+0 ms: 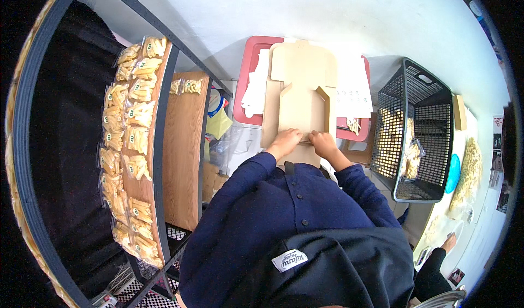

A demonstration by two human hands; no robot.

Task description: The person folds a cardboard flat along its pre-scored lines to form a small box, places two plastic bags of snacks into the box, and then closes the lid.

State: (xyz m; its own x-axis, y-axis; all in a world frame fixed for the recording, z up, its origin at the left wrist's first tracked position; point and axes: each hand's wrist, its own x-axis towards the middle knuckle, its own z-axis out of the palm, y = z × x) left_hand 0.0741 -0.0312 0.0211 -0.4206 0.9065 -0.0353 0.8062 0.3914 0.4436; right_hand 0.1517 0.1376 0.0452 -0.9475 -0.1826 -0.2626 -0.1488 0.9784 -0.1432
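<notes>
A partly folded brown cardboard box (299, 110) lies in front of me, its side walls raised and its wide lid flap (303, 62) spread out flat on the far side. My left hand (287, 141) is closed on the near left corner, with the fingertips on the front wall. My right hand (324, 143) grips the near right corner in the same way, thumb and fingers pressed to the cardboard. Both hands nearly meet at the front edge. Their fingertips are partly hidden by the folds.
A red tray (247, 68) with white paper sheets (353, 92) lies beneath the box. To the right stands a black plastic basket (386, 139) holding bagged snacks (413, 158). Shelves at left carry several snack bags (141, 114). Another person's hand (449, 242) shows at lower right.
</notes>
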